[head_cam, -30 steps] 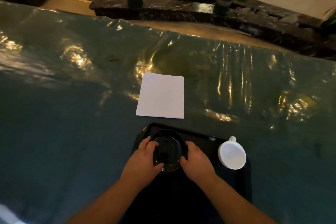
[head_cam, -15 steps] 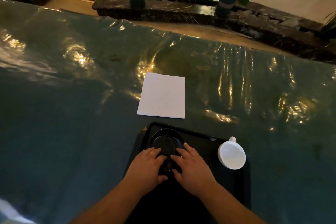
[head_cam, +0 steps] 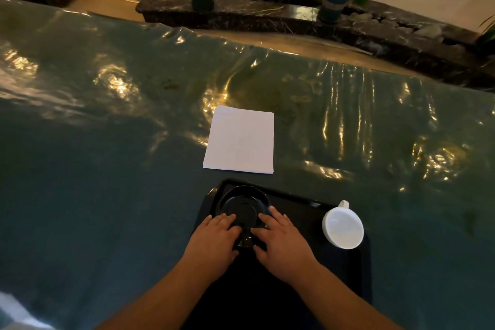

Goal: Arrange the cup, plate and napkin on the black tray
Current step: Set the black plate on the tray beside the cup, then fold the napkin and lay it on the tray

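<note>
Plate [head_cam: 245, 205], black, sits at the far-left corner of the black tray [head_cam: 300, 207]; both hands flat on its near rim, left hand [head_cam: 214, 240] and right hand [head_cam: 284, 242] fingers spread, pressing not gripping (dark on dark, so contact is likely, not certain). Probably rigid, glossy, breakable: lift by opposite rim edges. Cup [head_cam: 342, 226], white, stands at the tray's right edge, handle away. Napkin [head_cam: 239, 139] lies beyond the tray on the table cover [head_cam: 107, 169]; limp, pinch a corner.

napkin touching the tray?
Apart. The head view shows a strip of green tablecloth between the near edge of the napkin and the far rim of the tray.
</note>
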The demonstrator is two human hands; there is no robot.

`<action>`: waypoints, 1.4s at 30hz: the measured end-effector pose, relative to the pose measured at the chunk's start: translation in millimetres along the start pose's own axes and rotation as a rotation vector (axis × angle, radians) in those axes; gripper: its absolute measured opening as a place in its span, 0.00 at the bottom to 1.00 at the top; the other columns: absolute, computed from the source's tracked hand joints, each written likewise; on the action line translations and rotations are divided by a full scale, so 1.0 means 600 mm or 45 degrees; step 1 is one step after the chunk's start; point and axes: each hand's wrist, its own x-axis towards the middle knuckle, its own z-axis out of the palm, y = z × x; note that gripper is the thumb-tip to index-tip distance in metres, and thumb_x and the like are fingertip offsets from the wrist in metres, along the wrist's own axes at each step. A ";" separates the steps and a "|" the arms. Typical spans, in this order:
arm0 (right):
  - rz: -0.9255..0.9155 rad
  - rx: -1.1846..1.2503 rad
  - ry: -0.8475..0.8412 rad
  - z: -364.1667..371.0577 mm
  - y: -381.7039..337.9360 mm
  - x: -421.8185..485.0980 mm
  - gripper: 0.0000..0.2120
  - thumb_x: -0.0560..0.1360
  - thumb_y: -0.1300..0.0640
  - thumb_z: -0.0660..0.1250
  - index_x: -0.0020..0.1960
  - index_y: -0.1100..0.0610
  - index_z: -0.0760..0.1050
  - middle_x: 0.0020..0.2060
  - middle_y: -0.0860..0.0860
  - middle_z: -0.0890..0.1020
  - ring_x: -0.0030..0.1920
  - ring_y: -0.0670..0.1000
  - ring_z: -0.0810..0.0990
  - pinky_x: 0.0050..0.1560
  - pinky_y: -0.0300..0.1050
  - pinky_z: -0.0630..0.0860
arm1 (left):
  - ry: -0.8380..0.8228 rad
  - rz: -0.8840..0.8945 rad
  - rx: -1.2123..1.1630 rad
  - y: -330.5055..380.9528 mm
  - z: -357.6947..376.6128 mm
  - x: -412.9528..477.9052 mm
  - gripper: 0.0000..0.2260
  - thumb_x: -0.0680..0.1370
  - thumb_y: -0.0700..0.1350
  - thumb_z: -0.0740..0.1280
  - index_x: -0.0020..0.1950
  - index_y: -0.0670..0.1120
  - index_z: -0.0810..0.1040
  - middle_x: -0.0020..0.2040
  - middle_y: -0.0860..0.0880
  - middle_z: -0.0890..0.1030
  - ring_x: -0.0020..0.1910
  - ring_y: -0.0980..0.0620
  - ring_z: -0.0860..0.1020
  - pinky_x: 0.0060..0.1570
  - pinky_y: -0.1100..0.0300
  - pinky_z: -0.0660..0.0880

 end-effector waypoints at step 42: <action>1.131 1.957 0.213 -0.120 0.099 0.254 0.10 0.79 0.54 0.73 0.54 0.60 0.77 0.44 0.55 0.76 0.40 0.54 0.79 0.35 0.47 0.80 | 0.204 -1.194 -2.130 -0.153 -0.110 0.188 0.23 0.77 0.50 0.74 0.67 0.41 0.76 0.55 0.47 0.80 0.51 0.51 0.80 0.55 0.52 0.78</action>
